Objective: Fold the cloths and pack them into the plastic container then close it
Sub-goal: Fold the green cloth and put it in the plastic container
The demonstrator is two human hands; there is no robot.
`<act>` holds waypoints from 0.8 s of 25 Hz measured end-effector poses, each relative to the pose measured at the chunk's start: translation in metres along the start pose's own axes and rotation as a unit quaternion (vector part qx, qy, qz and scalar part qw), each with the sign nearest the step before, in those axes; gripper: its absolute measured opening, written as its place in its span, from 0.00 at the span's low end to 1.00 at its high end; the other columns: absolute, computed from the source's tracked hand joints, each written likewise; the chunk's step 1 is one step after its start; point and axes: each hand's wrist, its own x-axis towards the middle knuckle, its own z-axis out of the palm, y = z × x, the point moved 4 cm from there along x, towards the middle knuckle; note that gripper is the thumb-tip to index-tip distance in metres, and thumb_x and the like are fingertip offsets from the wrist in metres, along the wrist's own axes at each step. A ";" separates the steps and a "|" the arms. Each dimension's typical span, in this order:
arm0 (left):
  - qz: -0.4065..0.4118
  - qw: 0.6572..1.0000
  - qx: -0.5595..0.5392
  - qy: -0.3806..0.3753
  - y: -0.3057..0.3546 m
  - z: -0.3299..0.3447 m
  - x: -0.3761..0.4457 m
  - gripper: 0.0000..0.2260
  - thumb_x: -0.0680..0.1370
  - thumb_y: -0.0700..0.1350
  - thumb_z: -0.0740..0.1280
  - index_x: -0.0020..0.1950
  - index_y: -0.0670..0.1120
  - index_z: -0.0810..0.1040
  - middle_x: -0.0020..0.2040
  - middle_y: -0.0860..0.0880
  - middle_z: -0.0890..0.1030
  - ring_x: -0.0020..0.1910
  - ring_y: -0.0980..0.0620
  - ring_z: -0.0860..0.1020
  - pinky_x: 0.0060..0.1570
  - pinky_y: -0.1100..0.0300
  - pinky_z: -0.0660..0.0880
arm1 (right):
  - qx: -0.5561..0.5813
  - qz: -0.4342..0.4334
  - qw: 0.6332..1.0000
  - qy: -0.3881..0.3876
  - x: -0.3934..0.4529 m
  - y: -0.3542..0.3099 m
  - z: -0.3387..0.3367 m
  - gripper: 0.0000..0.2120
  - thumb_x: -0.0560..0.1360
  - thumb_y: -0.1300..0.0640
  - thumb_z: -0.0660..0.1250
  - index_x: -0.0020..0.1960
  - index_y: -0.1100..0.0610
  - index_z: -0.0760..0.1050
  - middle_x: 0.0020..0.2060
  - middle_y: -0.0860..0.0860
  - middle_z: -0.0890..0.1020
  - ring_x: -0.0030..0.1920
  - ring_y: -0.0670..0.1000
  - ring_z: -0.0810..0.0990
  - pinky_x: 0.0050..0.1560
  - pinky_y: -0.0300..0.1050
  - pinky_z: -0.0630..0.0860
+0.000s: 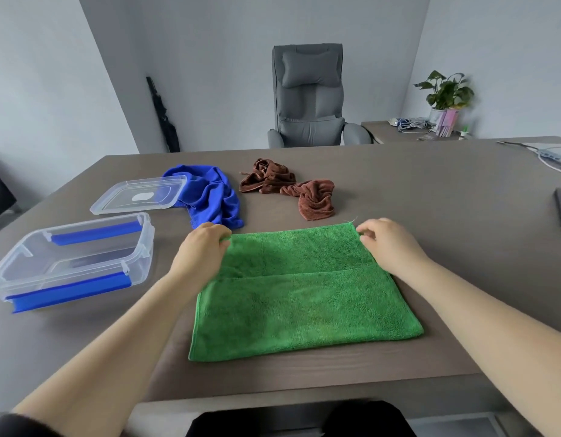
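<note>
1. The green cloth (304, 298) lies flat on the table (430, 190), partly folded.
2. The left hand (201, 247) pinches the far left corner of the green cloth; the right hand (387, 244) pinches its far right corner.
3. Left of the green cloth stands the plastic container (74, 263), open.
4. The lid (139, 197) lies beyond the container, with the crumpled blue cloth (214, 197) partly under it.
5. The brown cloths (288, 187) lie beyond the green cloth.

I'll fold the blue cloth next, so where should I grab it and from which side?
Judging by its pose, pinch the near end of the blue cloth, coming from your side; its far-left part lies under the lid, so pull it clear first.
</note>
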 end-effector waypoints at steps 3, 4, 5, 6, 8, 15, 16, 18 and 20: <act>-0.002 0.998 0.039 -0.045 -0.009 0.009 0.028 0.13 0.79 0.42 0.66 0.63 0.44 0.79 0.58 0.44 0.79 0.57 0.41 0.76 0.56 0.51 0.72 | -0.009 0.021 1.000 -0.014 0.035 0.003 0.005 0.13 0.78 0.55 0.64 0.61 0.54 0.77 0.56 0.54 0.79 0.54 0.55 0.78 0.56 0.49 0.75; 0.001 0.996 0.061 -0.058 -0.012 0.010 0.035 0.12 0.79 0.43 0.66 0.62 0.44 0.79 0.57 0.44 0.79 0.56 0.41 0.76 0.55 0.51 0.72 | -0.009 0.030 0.999 -0.021 0.044 0.004 0.007 0.13 0.78 0.54 0.65 0.61 0.54 0.77 0.57 0.54 0.80 0.55 0.56 0.78 0.56 0.49 0.74; 0.004 0.994 0.085 -0.070 -0.014 0.010 0.040 0.11 0.79 0.43 0.66 0.60 0.45 0.80 0.55 0.44 0.78 0.54 0.41 0.76 0.54 0.51 0.73 | -0.009 0.038 0.999 -0.028 0.051 0.004 0.008 0.13 0.78 0.53 0.66 0.61 0.54 0.78 0.57 0.54 0.80 0.56 0.56 0.78 0.57 0.49 0.74; 0.004 0.991 0.105 -0.077 -0.017 0.010 0.043 0.09 0.79 0.43 0.65 0.58 0.45 0.80 0.53 0.45 0.78 0.52 0.42 0.76 0.51 0.51 0.74 | -0.011 0.040 0.999 -0.034 0.057 0.004 0.009 0.12 0.77 0.53 0.67 0.59 0.54 0.79 0.56 0.53 0.81 0.56 0.56 0.78 0.56 0.49 0.74; -0.006 0.990 0.118 -0.072 -0.021 0.007 0.045 0.06 0.78 0.44 0.66 0.52 0.46 0.81 0.49 0.47 0.77 0.49 0.44 0.77 0.48 0.51 0.75 | -0.028 0.041 0.998 -0.041 0.064 0.002 0.012 0.05 0.76 0.55 0.68 0.49 0.53 0.81 0.52 0.52 0.82 0.51 0.54 0.79 0.52 0.48 0.76; -0.025 0.998 0.045 -0.025 -0.017 -0.018 0.037 0.04 0.77 0.43 0.68 0.43 0.46 0.79 0.44 0.48 0.79 0.46 0.46 0.76 0.46 0.52 0.74 | -0.005 0.047 0.999 0.004 0.057 -0.005 -0.008 0.08 0.78 0.61 0.60 0.44 0.57 0.77 0.43 0.52 0.81 0.42 0.55 0.76 0.37 0.45 0.69; -0.023 0.999 0.032 -0.010 -0.015 -0.026 0.033 0.04 0.77 0.43 0.68 0.43 0.46 0.79 0.43 0.48 0.80 0.46 0.46 0.76 0.45 0.52 0.73 | -0.004 0.038 0.999 0.018 0.051 -0.005 -0.014 0.08 0.78 0.62 0.59 0.45 0.58 0.76 0.42 0.52 0.80 0.40 0.55 0.76 0.35 0.45 0.66; -0.018 1.000 0.014 0.018 -0.009 -0.043 0.021 0.03 0.77 0.43 0.68 0.43 0.47 0.79 0.44 0.48 0.80 0.45 0.46 0.76 0.44 0.52 0.72 | 0.009 0.017 0.999 0.045 0.035 -0.007 -0.029 0.08 0.79 0.62 0.57 0.45 0.58 0.75 0.40 0.51 0.78 0.38 0.53 0.74 0.32 0.45 0.64; -0.003 0.999 -0.001 0.042 -0.001 -0.061 0.007 0.02 0.77 0.44 0.68 0.45 0.48 0.80 0.45 0.48 0.80 0.44 0.47 0.75 0.43 0.53 0.71 | 0.037 -0.002 0.997 0.071 0.015 -0.007 -0.045 0.08 0.80 0.60 0.58 0.45 0.58 0.74 0.39 0.50 0.77 0.37 0.52 0.73 0.31 0.44 0.63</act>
